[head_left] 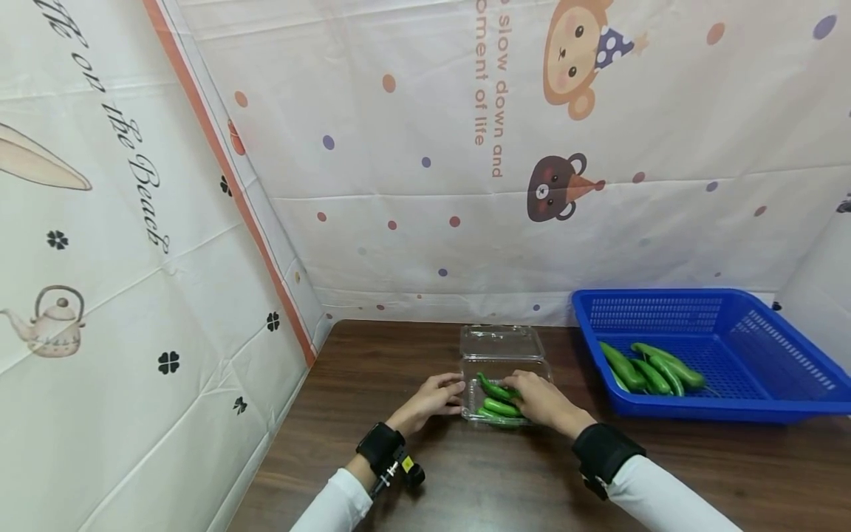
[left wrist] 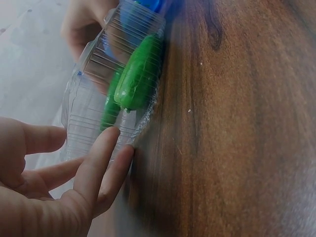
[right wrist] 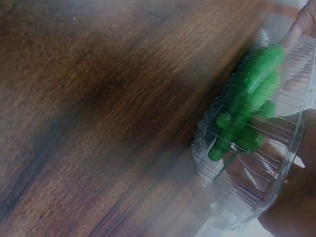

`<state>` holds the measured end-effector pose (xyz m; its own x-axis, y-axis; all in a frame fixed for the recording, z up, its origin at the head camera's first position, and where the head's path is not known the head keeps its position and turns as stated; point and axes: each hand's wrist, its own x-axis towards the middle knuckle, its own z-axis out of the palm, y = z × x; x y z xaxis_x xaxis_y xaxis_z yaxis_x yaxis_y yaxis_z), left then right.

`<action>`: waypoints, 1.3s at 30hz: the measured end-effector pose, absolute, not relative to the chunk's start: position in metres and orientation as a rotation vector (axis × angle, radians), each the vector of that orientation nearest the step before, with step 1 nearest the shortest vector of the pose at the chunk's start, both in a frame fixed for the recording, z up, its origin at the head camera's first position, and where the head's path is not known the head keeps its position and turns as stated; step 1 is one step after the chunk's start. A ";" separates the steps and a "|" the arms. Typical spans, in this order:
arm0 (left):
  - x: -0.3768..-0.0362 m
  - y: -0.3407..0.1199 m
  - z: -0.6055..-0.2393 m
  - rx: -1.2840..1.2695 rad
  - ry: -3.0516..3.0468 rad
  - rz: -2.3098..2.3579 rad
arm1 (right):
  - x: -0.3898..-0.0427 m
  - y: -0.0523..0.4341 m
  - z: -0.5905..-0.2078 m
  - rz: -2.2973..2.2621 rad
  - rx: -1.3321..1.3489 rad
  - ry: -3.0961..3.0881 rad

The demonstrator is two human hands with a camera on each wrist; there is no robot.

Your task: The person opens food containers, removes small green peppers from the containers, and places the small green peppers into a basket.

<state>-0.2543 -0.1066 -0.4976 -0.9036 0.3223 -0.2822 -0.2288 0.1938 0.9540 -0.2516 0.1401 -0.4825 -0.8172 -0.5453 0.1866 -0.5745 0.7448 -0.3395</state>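
Note:
A clear plastic clamshell box [head_left: 470, 397] stands on the table, its lid [head_left: 501, 343] folded back away from me. Several green chili peppers [head_left: 500, 408] lie side by side in its base, and they show through the ribbed wall in both wrist views. My right hand [head_left: 541, 399] reaches over the right rim and pinches the stem end of the rearmost chili pepper [head_left: 492, 389]. At the left wall, my left hand [head_left: 432, 399] touches the box with extended fingers [left wrist: 101, 153], the thumb by the rim.
A blue plastic basket [head_left: 731, 408] stands to the right, with several green chili peppers [head_left: 654, 373] at its left side. Brown wood-grain table [head_left: 352, 369] lies under everything. Printed sheets [head_left: 412, 244] hang behind and at the left.

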 end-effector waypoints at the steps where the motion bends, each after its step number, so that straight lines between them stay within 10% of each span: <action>1: -0.254 -0.107 -0.497 0.089 2.057 1.755 | -0.251 0.140 -0.482 0.602 0.909 -2.861; 39: -0.256 -0.107 -0.500 0.095 2.065 1.754 | -0.265 0.207 -0.331 0.580 0.627 -2.496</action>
<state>-0.2560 -0.1065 -0.4999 -0.9063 0.3210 -0.2750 -0.2194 0.1987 0.9552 -0.2650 0.2071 -0.3310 -0.7697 -0.3158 0.5548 -0.5282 0.8031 -0.2756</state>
